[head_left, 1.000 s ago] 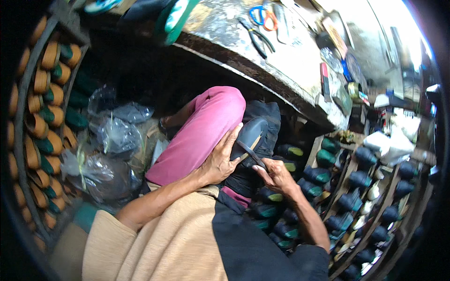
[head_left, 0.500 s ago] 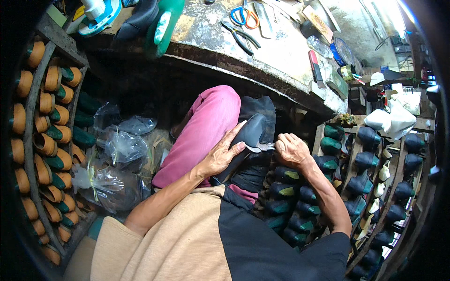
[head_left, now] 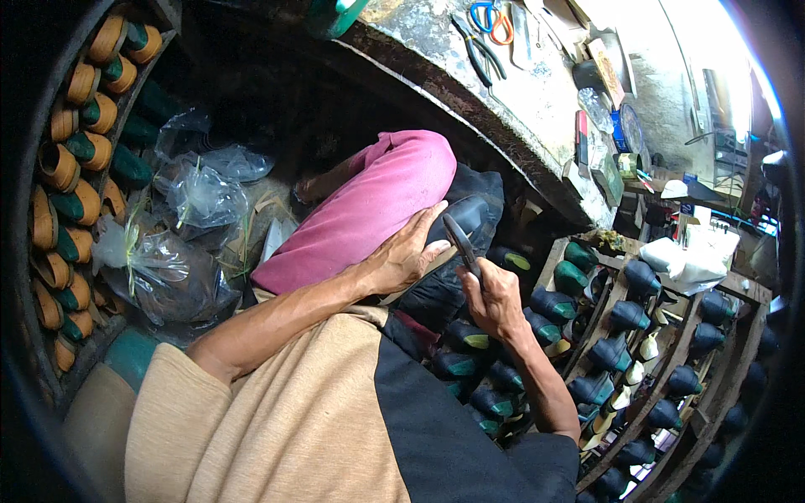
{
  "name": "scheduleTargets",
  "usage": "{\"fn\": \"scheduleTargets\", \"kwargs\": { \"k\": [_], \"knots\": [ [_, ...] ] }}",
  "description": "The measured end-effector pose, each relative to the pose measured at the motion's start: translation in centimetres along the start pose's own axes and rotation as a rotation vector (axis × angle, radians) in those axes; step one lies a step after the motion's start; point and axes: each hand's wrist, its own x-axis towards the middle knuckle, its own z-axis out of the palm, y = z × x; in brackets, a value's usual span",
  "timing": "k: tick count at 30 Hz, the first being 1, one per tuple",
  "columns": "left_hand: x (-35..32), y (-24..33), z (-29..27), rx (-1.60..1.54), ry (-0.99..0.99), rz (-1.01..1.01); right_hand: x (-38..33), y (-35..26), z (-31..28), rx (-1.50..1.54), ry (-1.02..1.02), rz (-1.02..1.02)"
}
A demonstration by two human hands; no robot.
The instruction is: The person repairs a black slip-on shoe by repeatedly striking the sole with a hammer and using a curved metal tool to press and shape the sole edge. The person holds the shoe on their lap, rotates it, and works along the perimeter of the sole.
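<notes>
A black shoe (head_left: 469,215) rests on my lap, its rounded toe pointing away from me. My left hand (head_left: 409,251) is wrapped around its left side, the thumb lying near the sole edge. My right hand (head_left: 495,300) is closed around dark metal pincers (head_left: 459,238), held at the shoe's near right side. The head of the pincers is seen edge-on over the shoe, and I cannot tell whether it touches. My left hand covers much of the shoe's near part.
A workbench (head_left: 537,109) ahead holds pliers (head_left: 478,50), scissors (head_left: 495,21) and a red-and-black cutter (head_left: 581,138). Orange-brown shoes fill a rack (head_left: 147,92) at left, beside tied plastic bags (head_left: 172,268). Dark shoes fill a wooden rack (head_left: 671,356) at right.
The pincers have come off the shoe's edge and turned, with my right hand drawn nearer to me. My left hand still holds the shoe. The whole view has turned somewhat.
</notes>
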Motion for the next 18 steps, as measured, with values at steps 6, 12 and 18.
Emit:
{"fn": "scheduleTargets", "kwargs": {
  "k": [6, 12, 18],
  "knots": [
    [0.3, 0.1, -0.5, -0.039, -0.050, -0.040, 1.6, 0.2, -0.2, -0.162, -0.125, 0.054],
    [0.8, -0.2, -0.4, -0.082, -0.117, -0.068, 9.7, 4.8, -4.9, 0.062, 0.449, 0.027],
    [1.1, -0.7, -0.2, -0.078, -0.128, -0.101, 20.6, 13.3, -6.9, 0.168, 0.662, 0.447]
  ]
}}
